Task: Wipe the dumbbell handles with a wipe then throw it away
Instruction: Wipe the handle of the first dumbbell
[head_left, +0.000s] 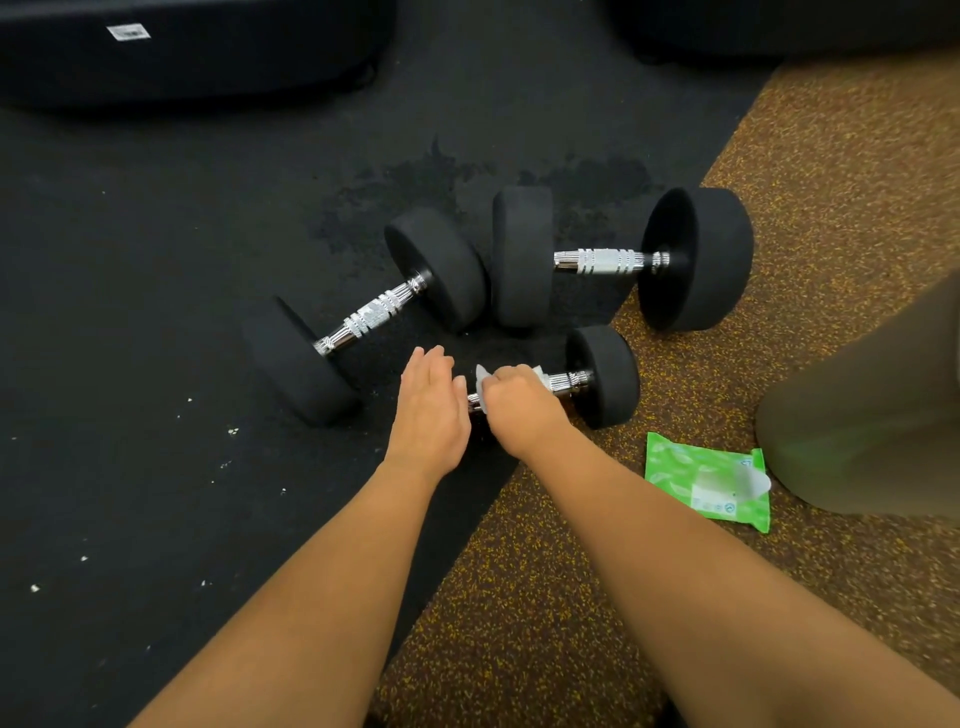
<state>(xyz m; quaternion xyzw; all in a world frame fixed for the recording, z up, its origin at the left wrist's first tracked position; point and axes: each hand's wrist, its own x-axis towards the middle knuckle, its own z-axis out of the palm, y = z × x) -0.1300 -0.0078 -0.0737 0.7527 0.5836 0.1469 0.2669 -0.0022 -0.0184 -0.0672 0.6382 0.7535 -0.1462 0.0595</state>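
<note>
Three black dumbbells with chrome handles lie on the floor. The nearest, smallest dumbbell (602, 376) has my right hand (517, 402) closed around its handle with a white wipe (483, 382) pressed under the fingers. My left hand (428, 402) rests flat, fingers together, over this dumbbell's left end, hiding that weight. A larger dumbbell (363, 317) lies tilted to the left. Another large dumbbell (602, 260) lies behind, at the right.
A green pack of wipes (709, 480) lies on the brown speckled mat (519, 623) to the right. My knee (872, 426) in olive cloth is at the right edge. Black matting (130, 312) covers the left, with black equipment (182, 47) at the back.
</note>
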